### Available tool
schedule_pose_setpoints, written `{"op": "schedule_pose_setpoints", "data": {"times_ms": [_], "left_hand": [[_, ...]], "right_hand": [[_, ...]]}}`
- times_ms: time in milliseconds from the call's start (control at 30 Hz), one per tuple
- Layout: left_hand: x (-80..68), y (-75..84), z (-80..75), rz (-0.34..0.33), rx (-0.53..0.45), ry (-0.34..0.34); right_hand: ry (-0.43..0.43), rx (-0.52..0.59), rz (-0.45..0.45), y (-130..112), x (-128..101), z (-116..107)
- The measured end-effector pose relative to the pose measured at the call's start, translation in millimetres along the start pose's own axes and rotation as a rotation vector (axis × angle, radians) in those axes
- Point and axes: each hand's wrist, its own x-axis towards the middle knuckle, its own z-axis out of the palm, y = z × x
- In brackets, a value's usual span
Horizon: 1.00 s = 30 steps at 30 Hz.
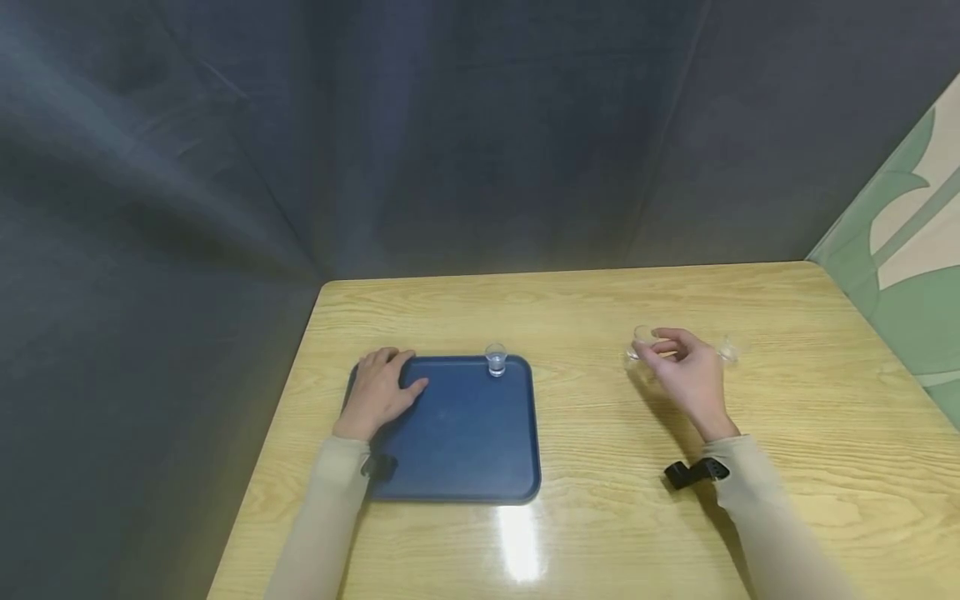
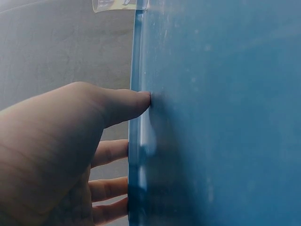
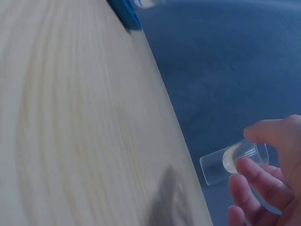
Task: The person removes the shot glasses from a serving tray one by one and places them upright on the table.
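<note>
My left hand (image 1: pixel 380 393) holds the back left corner of a blue tray (image 1: pixel 465 433). In the left wrist view the thumb (image 2: pixel 124 101) lies over the rim and the fingers touch the rim's outer side. On the right, my right hand (image 1: pixel 693 371) pinches a small clear glass (image 1: pixel 646 335) between thumb and fingertips. A second clear glass (image 1: pixel 632 358) shows just below it; in the right wrist view the two overlap, and I cannot tell whether they touch. Another clear glass (image 1: pixel 496 360) stands on the tray near its back right corner.
A further clear glass (image 1: pixel 727 350) stands on the wooden table (image 1: pixel 585 533), right of my right hand and partly hidden by it. A dark curtain (image 1: pixel 510 150) hangs behind and left of the table. Patterned green and pale fabric (image 1: pixel 915 308) lies past the right edge.
</note>
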Motion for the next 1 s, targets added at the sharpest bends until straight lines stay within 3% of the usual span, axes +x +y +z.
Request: {"op": "schedule_pose_setpoints", "data": {"times_ms": [133,400,1000], "left_hand": [[-0.4,0.0,-1.1,-0.005,0.003,-0.008],[-1.9,-1.0,-1.4,-0.011,0.002,-0.019],[0.1,-0.4,-0.9,-0.008,-0.007,-0.020]], "right_hand": [[0.022,-0.030,0.044,5,1,-13],[0.057,-0.160,0.047,11,1,-27],[0.100,-0.354,0.116,22,2,-38]]}}
